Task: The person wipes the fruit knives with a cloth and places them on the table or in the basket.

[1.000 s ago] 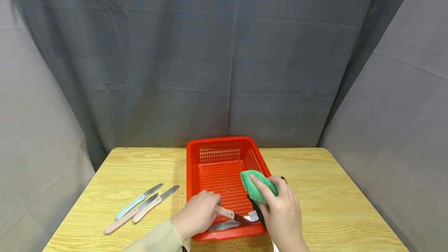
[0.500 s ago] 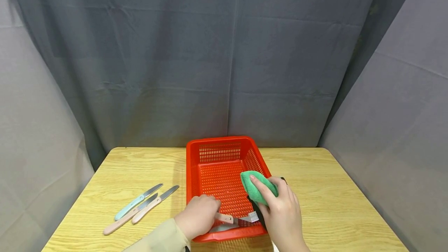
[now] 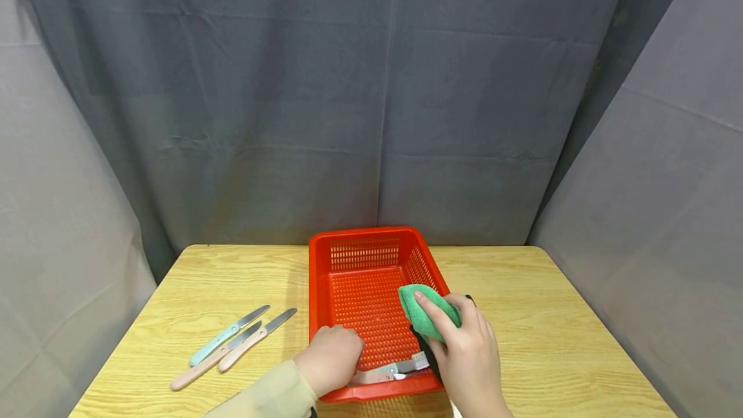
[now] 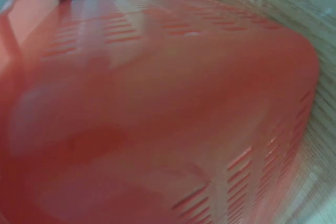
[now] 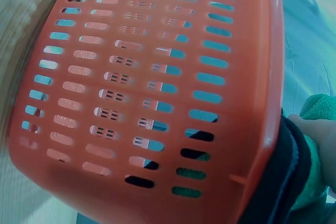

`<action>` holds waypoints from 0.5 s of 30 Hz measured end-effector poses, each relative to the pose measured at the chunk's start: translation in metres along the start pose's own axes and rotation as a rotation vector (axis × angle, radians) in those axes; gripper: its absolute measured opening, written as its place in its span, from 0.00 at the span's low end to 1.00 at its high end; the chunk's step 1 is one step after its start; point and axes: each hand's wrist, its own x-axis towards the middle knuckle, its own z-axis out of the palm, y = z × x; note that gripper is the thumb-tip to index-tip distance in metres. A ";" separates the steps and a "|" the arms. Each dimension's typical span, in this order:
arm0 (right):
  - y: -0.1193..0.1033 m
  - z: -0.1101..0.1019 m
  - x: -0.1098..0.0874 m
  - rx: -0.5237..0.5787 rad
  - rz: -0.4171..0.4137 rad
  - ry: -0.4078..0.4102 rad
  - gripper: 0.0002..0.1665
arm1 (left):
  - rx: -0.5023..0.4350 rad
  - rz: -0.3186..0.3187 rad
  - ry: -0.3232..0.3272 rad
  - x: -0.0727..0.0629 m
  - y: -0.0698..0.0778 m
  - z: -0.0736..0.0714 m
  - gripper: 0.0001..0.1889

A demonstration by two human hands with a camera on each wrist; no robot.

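pink-handled knife (image 3: pixel 373 377) best handled by handle alone, lowered flat, blade kept away from right hand (image 3: pixel 464 347); tag (image 3: pixel 420 360) and blade best kept untangled. knife is seen inside red basket (image 3: pixel 368 231), close along near wall; long axis set roughly left to right, handle directed toward left hand (image 3: pixel 332 358), blade seemingly pointed toward tag, though overlap hampers view. left fingertips hidden, grip cannot be told. green cloth (image 3: pixel 418 315) is gripped by right fingers.
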 end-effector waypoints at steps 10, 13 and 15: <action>0.000 0.000 0.000 0.004 0.002 -0.002 0.56 | -0.230 0.028 0.155 -0.002 -0.007 -0.010 0.07; 0.000 0.000 0.000 0.006 0.007 -0.005 0.56 | -0.340 0.008 0.233 -0.009 -0.010 -0.021 0.07; 0.000 -0.001 0.000 0.006 0.008 -0.005 0.56 | -0.396 -0.018 0.290 -0.014 -0.012 -0.027 0.07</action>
